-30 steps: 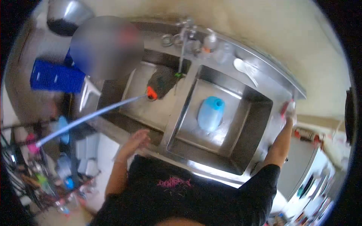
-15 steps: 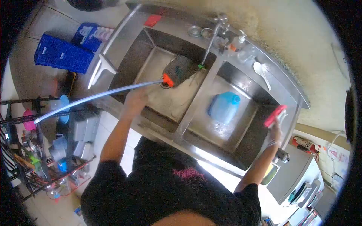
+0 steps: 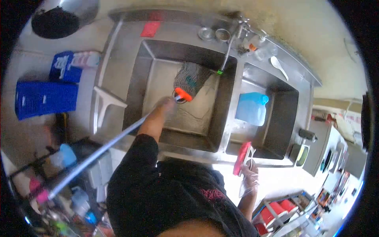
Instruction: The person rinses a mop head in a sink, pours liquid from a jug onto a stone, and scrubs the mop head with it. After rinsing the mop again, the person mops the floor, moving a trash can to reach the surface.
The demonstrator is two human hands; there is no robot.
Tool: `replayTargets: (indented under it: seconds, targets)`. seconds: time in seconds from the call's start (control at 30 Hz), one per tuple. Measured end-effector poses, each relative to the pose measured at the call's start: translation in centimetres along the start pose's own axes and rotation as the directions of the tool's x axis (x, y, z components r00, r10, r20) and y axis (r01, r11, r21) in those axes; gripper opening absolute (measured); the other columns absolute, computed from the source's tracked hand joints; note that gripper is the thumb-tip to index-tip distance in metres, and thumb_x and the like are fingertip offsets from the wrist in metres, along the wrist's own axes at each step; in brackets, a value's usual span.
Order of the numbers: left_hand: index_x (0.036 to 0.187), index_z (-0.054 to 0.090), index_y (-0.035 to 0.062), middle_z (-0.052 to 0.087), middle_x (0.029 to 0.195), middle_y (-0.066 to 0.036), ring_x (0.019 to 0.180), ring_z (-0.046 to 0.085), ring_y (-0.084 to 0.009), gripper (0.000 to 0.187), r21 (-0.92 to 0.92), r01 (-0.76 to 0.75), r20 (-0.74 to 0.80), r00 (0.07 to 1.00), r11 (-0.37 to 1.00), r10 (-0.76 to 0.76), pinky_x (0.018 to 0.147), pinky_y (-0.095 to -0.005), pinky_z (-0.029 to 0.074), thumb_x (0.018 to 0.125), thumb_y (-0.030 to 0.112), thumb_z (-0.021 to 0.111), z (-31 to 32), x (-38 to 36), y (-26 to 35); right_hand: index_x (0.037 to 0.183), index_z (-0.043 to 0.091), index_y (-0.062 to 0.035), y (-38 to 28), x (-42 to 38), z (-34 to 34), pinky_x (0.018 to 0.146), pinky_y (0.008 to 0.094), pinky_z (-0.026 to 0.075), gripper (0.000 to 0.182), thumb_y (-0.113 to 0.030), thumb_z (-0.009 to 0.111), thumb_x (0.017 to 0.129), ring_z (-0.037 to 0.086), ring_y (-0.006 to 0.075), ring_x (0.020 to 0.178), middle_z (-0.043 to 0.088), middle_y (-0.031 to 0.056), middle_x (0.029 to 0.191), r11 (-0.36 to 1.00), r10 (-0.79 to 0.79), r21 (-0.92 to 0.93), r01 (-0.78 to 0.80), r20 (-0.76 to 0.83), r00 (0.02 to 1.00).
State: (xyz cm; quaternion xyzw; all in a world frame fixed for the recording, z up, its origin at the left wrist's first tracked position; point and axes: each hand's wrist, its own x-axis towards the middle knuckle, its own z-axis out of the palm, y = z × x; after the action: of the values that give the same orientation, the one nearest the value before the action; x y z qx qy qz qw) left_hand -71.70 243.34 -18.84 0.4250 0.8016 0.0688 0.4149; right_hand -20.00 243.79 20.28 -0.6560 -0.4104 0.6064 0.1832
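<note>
A mop lies with its grey string head (image 3: 191, 77) in the left sink basin, joined to an orange clamp (image 3: 183, 94). Its long pale handle (image 3: 106, 146) slants down to the lower left. Close below the clamp, my left hand (image 3: 167, 106) is closed around the handle, a little blurred. My right hand (image 3: 249, 175), in a clear plastic glove, grips a red-and-white scrub brush (image 3: 241, 158) in front of the sink's front edge. A light-blue plastic jug (image 3: 252, 108) lies in the right basin (image 3: 280, 122).
The faucet (image 3: 229, 47) carries a green-tipped spout over the divider. Metal bowls (image 3: 222, 35), a pump bottle (image 3: 256, 41) and a white spoon (image 3: 279, 67) line the back ledge. A white squeegee (image 3: 104, 104) rests at left, near blue crates (image 3: 45, 98).
My left hand has moved up and right onto the mop handle near the clamp. My right hand has brought the brush left and toward my body. The view has shifted.
</note>
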Motion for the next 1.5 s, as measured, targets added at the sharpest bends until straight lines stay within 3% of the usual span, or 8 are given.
replayTargets:
  seconds: [0.23,0.53,0.6,0.87,1.03,1.07,1.23,1.5]
  targets:
    - [0.111,0.068,0.017,0.07,0.093,-0.017,0.082,0.067,-0.0334,0.04,-0.213,-0.155,0.006,0.987,0.965,0.16,0.072,-0.0479,0.053,0.101,0.045,0.04,-2.8,-3.6,14.1,0.112,0.059,-0.0067,1.7,-6.7,8.5,0.073,0.0263,0.046,0.029,-0.008,0.071,0.085,0.054,0.0104,0.079,0.056,-0.0024,0.088,0.908,0.16,0.399,-0.127,-0.049,0.986]
    - [0.116,0.068,0.0254,0.071,0.113,-0.01,0.104,0.068,-0.0334,0.032,0.411,-0.435,0.301,0.894,0.801,0.331,0.091,-0.0481,0.053,0.098,0.031,0.043,-2.3,-2.4,15.6,0.098,0.06,-0.0057,-3.9,-3.3,13.9,0.074,0.0302,0.046,0.022,-0.008,0.075,0.082,0.053,0.0124,0.078,0.056,-0.002,0.082,0.972,0.195,0.139,-0.189,-0.031,0.98]
    - [0.103,0.07,0.0095,0.072,0.097,-0.016,0.093,0.07,-0.032,0.028,0.45,-0.492,0.321,0.868,0.745,0.379,0.081,-0.0484,0.055,0.094,0.029,0.052,-2.6,-2.7,14.0,0.1,0.061,-0.0049,-2.0,-0.4,12.9,0.07,0.0319,0.046,0.024,-0.014,0.076,0.084,0.052,0.0123,0.077,0.057,-0.0009,0.083,0.962,0.214,-0.18,-0.205,0.03,0.976]
    - [0.114,0.069,0.0104,0.071,0.106,-0.017,0.098,0.068,-0.033,0.036,0.12,-0.183,0.17,0.972,0.976,0.162,0.086,-0.0453,0.054,0.098,0.036,0.049,4.3,-3.6,11.5,0.101,0.064,-0.0046,-6.4,5.9,16.1,0.072,0.0358,0.05,0.033,-0.031,0.076,0.087,0.059,0.0196,0.078,0.063,0.007,0.083,0.838,0.256,-0.536,-0.102,0.221,0.941]
    - [0.112,0.068,0.0092,0.07,0.106,-0.019,0.1,0.067,-0.0343,0.037,-0.162,0.348,-0.156,0.915,0.923,-0.373,0.088,-0.0461,0.052,0.097,0.039,0.051,0.0,-7.9,8.2,0.145,0.046,-0.003,-3.1,10.4,14.9,0.099,0.0416,0.046,0.061,-0.03,0.065,0.095,0.059,0.0301,0.118,0.054,0.0217,0.14,0.515,0.27,-0.84,0.169,0.346,0.899]
    - [0.113,0.068,0.0093,0.07,0.106,-0.019,0.1,0.067,-0.0344,0.037,-0.17,0.423,-0.216,0.866,0.89,-0.452,0.088,-0.0462,0.051,0.097,0.039,0.051,1.1,-8.0,9.1,0.131,0.059,-0.0025,-2.7,10.0,15.9,0.089,0.0361,0.048,0.045,-0.027,0.068,0.093,0.061,0.0201,0.104,0.064,0.0106,0.121,0.901,0.133,-0.433,0.012,0.302,0.944]
    - [0.115,0.067,0.0097,0.069,0.108,-0.018,0.102,0.066,-0.0352,0.037,-0.088,0.505,-0.287,0.812,0.859,-0.507,0.09,-0.0472,0.051,0.097,0.038,0.051,-0.5,-10.9,8.1,0.11,0.067,-0.0031,0.0,12.5,15.7,0.069,0.0274,0.042,0.035,-0.032,0.073,0.091,0.051,0.0104,0.076,0.06,-0.0019,0.088,0.955,0.17,-0.287,-0.072,0.332,0.928]
    - [0.118,0.066,0.0104,0.069,0.111,-0.018,0.106,0.065,-0.0364,0.037,-0.046,0.612,-0.253,0.758,0.79,-0.601,0.092,-0.0487,0.05,0.096,0.036,0.051,-1.9,-13.1,8.0,0.104,0.069,-0.0009,-0.3,15.9,17.9,0.074,0.0318,0.044,0.05,-0.047,0.074,0.087,0.053,0.0151,0.081,0.062,0.0026,0.09,0.903,0.196,-0.427,-0.047,0.311,0.93]
